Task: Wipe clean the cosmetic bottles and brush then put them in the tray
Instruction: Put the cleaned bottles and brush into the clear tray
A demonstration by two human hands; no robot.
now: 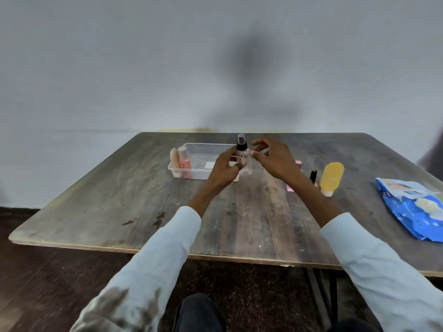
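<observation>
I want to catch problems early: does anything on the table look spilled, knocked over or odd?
No spill shows. The yellow bottle lies flat on the table instead of standing, right of the hands. The wipes pack lies open by the right edge. The sleeve near the left elbow bears dark stains.

Clear spray bottle (244, 161) upright in left hand (224, 172), right hand (274, 158) beside it, over tray (203, 174) on surface (239, 224).

Landmark: clear tray (177, 169). Its left end is occupied by a pink bottle (185, 161); the rest of its floor is open from above. Right of tray: yellow tube (331, 177), small dark-capped bottle (313, 176), then wipes pack (412, 207). Table (119, 207) near and left of tray bare.
</observation>
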